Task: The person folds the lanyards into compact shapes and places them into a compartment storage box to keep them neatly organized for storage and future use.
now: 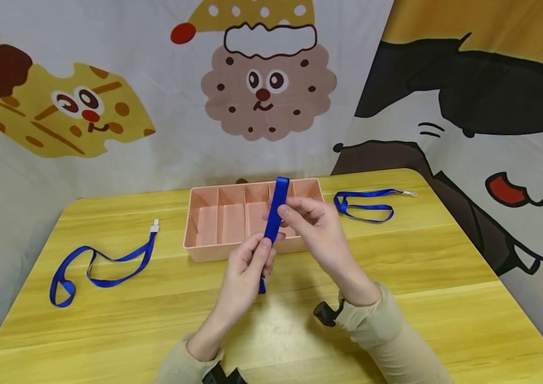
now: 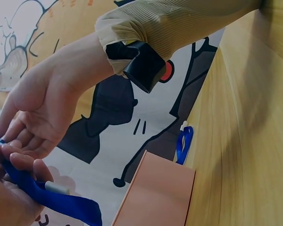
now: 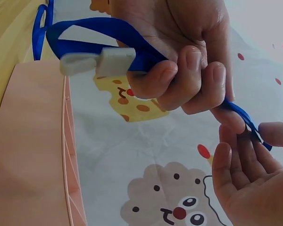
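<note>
A folded blue lanyard is held up in front of the box, its folded strip slanting upward between both hands. The left hand grips its lower part, thumb on top and fingers curled behind. Higher up, the right hand pinches the strip between thumb and fingers. A white clip sticks out beside the left hand's curled fingers in the right wrist view, with a blue loop hanging past it. Behind the hands stands a pink box with several compartments, partly covered by them.
A second blue lanyard with a white clip lies loosely looped on the table's left side. To the right of the box lies a third blue lanyard. The wooden table ends at a printed cloth behind.
</note>
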Demonstrator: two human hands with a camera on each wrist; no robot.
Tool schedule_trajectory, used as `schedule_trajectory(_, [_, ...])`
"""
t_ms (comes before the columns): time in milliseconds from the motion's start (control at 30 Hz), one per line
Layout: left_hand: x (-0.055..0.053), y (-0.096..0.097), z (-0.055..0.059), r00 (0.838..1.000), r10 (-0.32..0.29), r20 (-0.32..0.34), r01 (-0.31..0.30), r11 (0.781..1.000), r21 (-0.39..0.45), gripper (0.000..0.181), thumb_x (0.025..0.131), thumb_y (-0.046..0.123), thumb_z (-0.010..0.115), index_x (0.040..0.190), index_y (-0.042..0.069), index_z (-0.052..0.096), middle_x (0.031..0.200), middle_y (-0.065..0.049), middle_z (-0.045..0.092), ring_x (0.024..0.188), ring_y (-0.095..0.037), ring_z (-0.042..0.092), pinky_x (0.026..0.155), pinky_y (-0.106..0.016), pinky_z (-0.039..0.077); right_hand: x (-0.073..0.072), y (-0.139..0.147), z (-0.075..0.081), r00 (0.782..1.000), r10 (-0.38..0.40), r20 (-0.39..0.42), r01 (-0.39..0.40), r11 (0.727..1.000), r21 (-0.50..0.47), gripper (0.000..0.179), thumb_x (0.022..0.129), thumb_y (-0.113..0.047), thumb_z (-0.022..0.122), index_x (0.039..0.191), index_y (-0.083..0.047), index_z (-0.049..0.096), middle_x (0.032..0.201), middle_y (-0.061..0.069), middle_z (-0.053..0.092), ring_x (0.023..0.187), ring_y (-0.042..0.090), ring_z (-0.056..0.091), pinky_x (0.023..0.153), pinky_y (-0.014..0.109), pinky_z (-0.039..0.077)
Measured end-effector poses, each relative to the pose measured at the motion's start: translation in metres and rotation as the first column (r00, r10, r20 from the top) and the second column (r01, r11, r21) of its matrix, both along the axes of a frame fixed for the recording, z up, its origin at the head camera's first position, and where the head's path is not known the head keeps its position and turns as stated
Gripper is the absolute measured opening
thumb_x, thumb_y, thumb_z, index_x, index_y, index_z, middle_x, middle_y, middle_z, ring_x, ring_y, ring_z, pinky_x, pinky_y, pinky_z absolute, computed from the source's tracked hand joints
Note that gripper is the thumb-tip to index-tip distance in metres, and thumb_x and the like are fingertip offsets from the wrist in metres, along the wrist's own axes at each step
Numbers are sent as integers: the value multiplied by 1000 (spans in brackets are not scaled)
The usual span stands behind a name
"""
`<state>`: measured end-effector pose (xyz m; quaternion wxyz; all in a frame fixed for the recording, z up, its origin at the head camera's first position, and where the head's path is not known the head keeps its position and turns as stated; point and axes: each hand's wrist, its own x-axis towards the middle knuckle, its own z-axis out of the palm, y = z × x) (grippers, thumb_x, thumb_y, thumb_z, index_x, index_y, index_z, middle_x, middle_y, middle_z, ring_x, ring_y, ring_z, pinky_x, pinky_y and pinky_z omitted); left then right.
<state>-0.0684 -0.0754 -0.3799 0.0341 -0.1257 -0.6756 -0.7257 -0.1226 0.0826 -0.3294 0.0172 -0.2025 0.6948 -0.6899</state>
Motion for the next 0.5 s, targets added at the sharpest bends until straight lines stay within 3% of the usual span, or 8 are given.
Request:
schedule_trajectory(100, [0, 1, 1, 1000, 0, 10, 0, 1000, 3, 38, 115, 14, 39, 125, -11, 65, 75, 2, 47, 65, -4, 46, 61, -21, 47, -1, 0, 1, 999, 32, 16, -32, 999, -11, 29, 107, -10, 58, 125, 12, 68, 100, -11, 83, 88, 7, 74, 90, 26, 60])
schedule_trajectory(233, [0, 1, 1, 1000, -19, 8, 19, 1000, 6, 39, 115, 15, 38, 125, -12, 64, 74, 1, 45, 65, -6, 44, 60, -21, 45, -3, -1, 2, 996, 78, 38, -76, 996, -42, 33, 109, -11, 54, 128, 14, 64, 100, -12, 82, 90, 9, 77, 95, 27, 60])
schedule_trajectory(500, [-1, 2, 1, 999, -41, -3, 41, 999, 8, 41, 116, 16, 36, 122, -13, 64, 73, 1, 44, 63, -6, 42, 55, -26, 41, -4, -2, 3, 995, 85, 48, -80, 993, -88, 35, 110, -9, 46, 130, 17, 60, 101, -15, 77, 89, 7, 71, 88, 25, 59])
